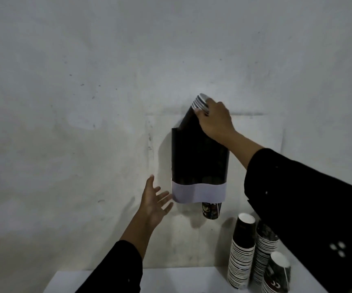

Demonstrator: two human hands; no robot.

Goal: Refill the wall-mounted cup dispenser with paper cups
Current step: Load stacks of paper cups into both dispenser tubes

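Observation:
A black tube-shaped cup dispenser point(199, 161) with a white band at its bottom hangs on the wall. A stack of dark paper cups point(199, 102) sticks out of its top, tilted left, white rims showing. My right hand point(215, 121) grips the top of that stack. One dark printed cup point(211, 210) pokes out below the white band. My left hand point(155, 200) is open with fingers spread, just left of the dispenser's lower edge, not touching it.
Three tall stacks of dark paper cups point(242, 250) stand on a white table point(170, 280) at the lower right, under my right sleeve. The grey wall point(86, 102) fills the rest of the view.

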